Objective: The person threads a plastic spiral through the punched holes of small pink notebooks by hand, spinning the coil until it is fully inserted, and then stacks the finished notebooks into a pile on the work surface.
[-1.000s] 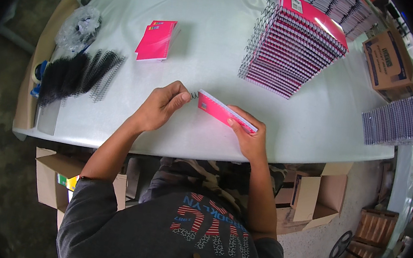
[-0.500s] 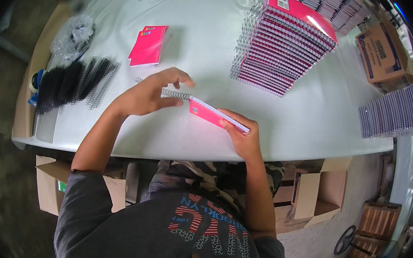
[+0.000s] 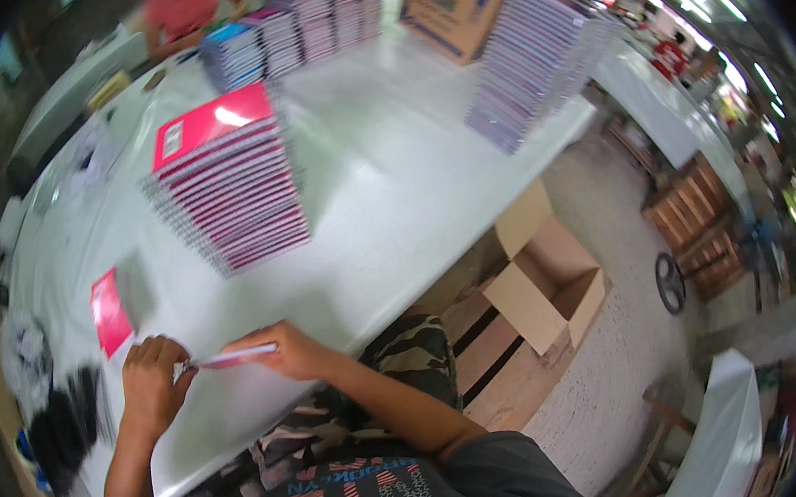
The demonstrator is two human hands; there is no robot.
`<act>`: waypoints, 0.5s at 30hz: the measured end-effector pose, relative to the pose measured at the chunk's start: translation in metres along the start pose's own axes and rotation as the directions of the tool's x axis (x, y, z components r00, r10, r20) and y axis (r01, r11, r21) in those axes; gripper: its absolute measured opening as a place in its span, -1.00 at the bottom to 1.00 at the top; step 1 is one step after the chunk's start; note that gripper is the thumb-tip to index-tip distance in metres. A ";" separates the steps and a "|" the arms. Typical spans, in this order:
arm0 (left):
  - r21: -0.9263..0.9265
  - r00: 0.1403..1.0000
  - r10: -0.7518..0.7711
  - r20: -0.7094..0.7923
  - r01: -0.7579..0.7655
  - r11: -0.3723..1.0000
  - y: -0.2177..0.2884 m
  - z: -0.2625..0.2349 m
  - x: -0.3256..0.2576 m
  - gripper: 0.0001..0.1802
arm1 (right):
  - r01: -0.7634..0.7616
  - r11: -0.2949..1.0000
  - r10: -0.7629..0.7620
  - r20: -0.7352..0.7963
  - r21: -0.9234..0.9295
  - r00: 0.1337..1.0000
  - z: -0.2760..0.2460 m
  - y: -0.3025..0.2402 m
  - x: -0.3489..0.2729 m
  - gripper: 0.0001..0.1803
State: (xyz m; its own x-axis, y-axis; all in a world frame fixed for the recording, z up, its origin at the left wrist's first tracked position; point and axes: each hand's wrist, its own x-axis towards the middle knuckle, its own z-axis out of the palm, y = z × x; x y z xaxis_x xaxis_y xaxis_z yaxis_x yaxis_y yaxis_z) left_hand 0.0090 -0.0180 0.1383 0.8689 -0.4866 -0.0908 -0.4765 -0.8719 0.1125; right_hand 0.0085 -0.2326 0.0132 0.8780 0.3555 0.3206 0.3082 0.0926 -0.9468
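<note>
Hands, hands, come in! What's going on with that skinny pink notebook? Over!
Right hand gripping pink notebook. Left hand at its other end, grip unclear. Pink booklets just beyond left hand, not between hands.

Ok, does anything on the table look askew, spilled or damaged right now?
Nothing plainly stands out. The tall stack of pink notebooks on the table appears to lean, but fisheye distortion may explain that. No spill shows; blur could hide small damage to the slim notebook in the right hand.
</note>
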 end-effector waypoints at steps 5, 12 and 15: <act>0.085 0.932 0.251 -0.262 -0.237 0.968 0.006 0.009 0.003 -0.74 | 0.049 0.999 -0.050 0.027 0.012 0.998 -0.003 0.004 -0.003 -0.67; 0.176 0.908 0.320 -0.270 -0.280 0.944 -0.007 0.020 0.003 -0.65 | 0.013 1.000 -0.012 0.075 -0.005 0.997 -0.002 -0.001 -0.002 -0.67; 0.131 0.926 0.302 -0.227 -0.278 0.952 -0.001 0.017 0.002 -0.66 | -0.023 1.000 0.023 0.105 -0.009 0.994 -0.002 0.001 -0.003 -0.66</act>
State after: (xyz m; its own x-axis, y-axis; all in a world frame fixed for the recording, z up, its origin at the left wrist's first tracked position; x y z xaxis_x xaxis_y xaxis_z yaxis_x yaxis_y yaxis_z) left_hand 0.0087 -0.0193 0.1211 0.6910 -0.7014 0.1749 -0.7127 -0.7014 0.0030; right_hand 0.0072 -0.2349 0.0111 0.8415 0.4535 0.2936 0.2916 0.0761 -0.9535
